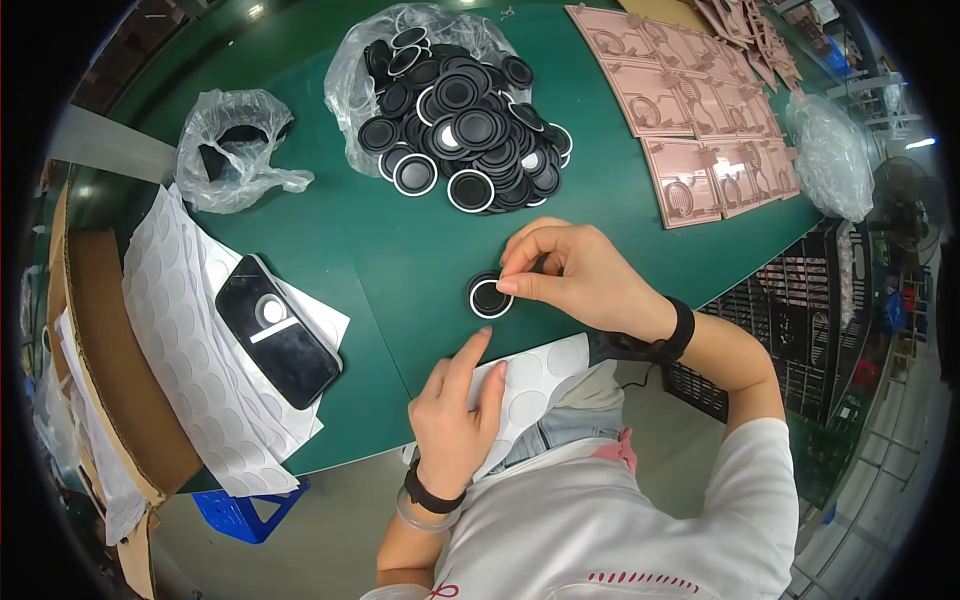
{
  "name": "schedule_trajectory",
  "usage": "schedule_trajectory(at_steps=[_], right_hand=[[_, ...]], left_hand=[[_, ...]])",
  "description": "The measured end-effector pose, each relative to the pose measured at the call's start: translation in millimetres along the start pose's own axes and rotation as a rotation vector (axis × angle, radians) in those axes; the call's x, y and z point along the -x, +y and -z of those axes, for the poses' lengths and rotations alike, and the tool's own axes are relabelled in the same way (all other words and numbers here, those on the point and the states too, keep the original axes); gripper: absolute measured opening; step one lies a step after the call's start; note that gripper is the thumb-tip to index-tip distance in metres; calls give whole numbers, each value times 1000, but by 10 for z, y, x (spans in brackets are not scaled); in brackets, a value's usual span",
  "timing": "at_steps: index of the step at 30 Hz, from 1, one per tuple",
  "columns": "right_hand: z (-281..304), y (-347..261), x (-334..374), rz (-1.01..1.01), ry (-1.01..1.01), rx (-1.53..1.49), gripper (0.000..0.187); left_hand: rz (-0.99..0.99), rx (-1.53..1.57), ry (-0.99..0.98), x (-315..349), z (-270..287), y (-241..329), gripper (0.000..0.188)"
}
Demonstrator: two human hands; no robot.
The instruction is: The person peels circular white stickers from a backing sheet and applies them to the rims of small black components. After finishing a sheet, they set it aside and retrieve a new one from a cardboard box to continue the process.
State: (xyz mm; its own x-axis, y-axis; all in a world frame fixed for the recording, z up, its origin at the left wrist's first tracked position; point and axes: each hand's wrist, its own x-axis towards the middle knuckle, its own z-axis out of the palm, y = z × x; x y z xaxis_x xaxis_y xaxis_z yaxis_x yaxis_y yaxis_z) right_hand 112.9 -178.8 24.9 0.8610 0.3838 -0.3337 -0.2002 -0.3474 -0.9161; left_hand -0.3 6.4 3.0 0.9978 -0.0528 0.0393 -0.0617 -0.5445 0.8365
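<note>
On the green table in front of me lies a small black round disc (484, 297) with a white ring on it. My right hand (570, 275) pinches its right edge between thumb and fingertips. Just below the disc, my left hand (455, 410) has its thumb and index finger spread apart. Beside that hand, a white sheet of round stickers (530, 395) hangs over the near table edge, partly hidden by my fingers. Beyond my hands rises a heap of black discs (470, 130), several with white rings, partly in a clear plastic bag (350, 75).
A phone (280, 335) rests on stacked sticker sheets (190, 350) at the left, beside an open cardboard box (125, 370). Another plastic bag (235, 150) lies behind them. Pink moulded panels (690, 110) and a clear bag (830, 155) occupy the far right; black crates (790, 310) stand below.
</note>
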Motion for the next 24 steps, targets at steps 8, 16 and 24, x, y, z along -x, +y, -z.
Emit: schedule_trajectory(at_steps=[8, 16, 24], right_hand=[[-30, 2, -2, 14, 21, 39, 11], [-26, 28, -9, 36, 23, 48, 14], [31, 21, 15, 100, -29, 128, 20]], left_hand=[[-55, -38, 52, -36, -52, -47, 37], [-58, -40, 74, -59, -67, -44, 40], [-66, -39, 80, -64, -65, -41, 40]])
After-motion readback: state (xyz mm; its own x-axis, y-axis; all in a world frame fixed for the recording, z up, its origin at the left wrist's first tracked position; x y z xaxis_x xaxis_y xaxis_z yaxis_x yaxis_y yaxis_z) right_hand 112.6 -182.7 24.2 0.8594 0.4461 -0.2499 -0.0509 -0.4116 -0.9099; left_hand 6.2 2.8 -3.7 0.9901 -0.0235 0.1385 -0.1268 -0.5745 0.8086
